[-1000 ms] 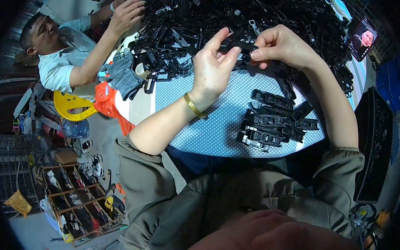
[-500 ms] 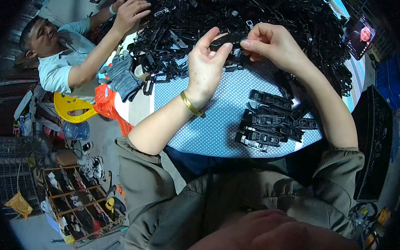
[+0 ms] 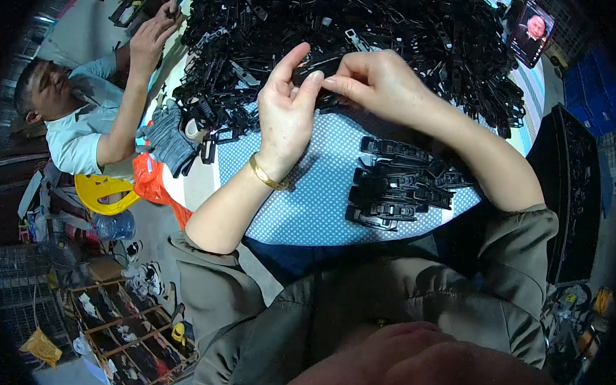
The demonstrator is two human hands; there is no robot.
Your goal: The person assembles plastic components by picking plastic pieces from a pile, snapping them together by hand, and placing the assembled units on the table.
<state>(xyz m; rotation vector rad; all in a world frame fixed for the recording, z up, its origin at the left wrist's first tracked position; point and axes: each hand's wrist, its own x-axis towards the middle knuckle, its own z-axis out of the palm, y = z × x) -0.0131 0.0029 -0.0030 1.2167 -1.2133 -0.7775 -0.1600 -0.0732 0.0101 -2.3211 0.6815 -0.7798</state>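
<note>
My left hand (image 3: pixel 284 118), with a gold bangle at its wrist, is raised palm up over the near edge of a heap of black parts (image 3: pixel 427 52). Its thumb and fingers close on a small black part, hardly distinguishable from the dark heap behind. Thumb and forefinger of my right hand (image 3: pixel 383 88) pinch at the same spot, touching the left thumb tip. Below the right forearm, several long black clip-like parts (image 3: pixel 399 183) lie in neat rows on the blue dotted cloth (image 3: pixel 286 216).
Across the left side sits a co-worker (image 3: pixel 82 114), hands at the table edge. A grey glove (image 3: pixel 170 140), a roll of tape (image 3: pixel 192 129) and an orange bag (image 3: pixel 152 177) lie at the left edge. A lit phone (image 3: pixel 532 31) stands at the far right.
My right hand has come in against the left thumb; the thumbs were slightly apart before. The whole view has shifted, so the table appears farther left. The co-worker's hands have moved closer together.
</note>
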